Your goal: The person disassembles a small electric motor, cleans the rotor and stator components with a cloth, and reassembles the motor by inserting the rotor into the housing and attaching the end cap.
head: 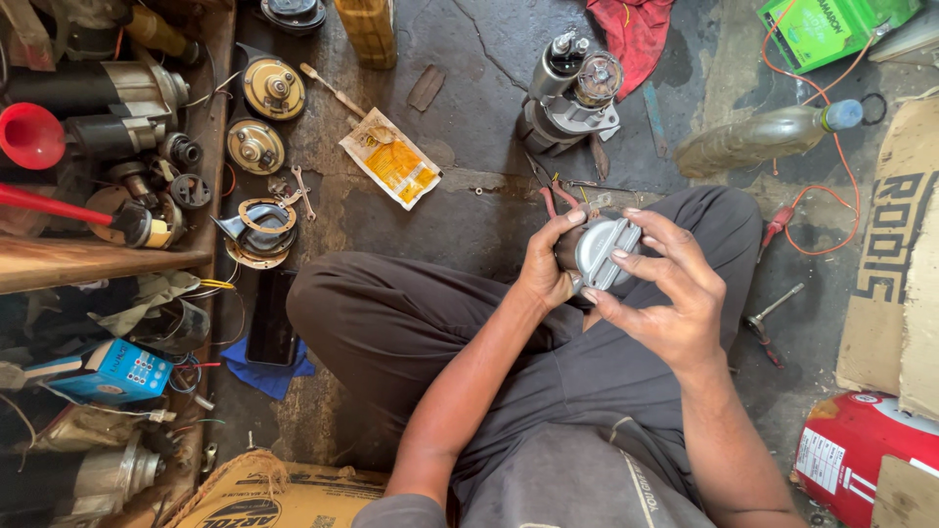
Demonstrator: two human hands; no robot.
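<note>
Left hand (548, 269) and right hand (665, 293) — both clasped around grey motor end cover (602, 252), held over lap for steadiness; starter motor (569, 93) stands beyond.

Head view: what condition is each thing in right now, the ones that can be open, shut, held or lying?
Grey metal cap: held in both hands.
Left hand: gripping the cap.
Right hand: fingers on the cap.
Starter motor: standing on the floor.
Plastic bottle: lying, capped.
Yellow packet: lying flat.
</note>
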